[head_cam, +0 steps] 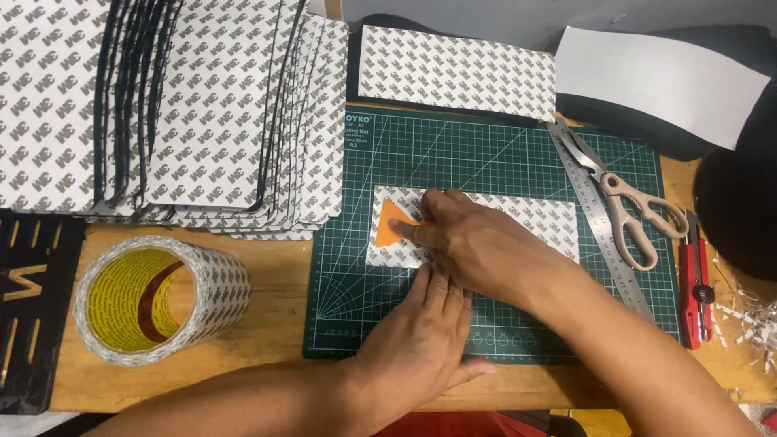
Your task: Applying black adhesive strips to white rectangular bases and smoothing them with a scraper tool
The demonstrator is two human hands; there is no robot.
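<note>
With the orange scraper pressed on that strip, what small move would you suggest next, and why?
Probably slide the orange scraper leftward to the strip's end: the right hand presses it near the left edge, while the left hand steadies the strip's lower edge on the cutting mat.

tape roll (160, 299) left of the mat; scissors (627, 202), steel ruler (599, 218), red knife (694, 287) on its right.

A sheet (526, 217) lies on the cutting mat (486, 154), under both hands. The tape roll (158, 299) sits left of the mat; ruler (595, 214), scissors (627, 206) and knife (694, 283) lie to its right.
</note>
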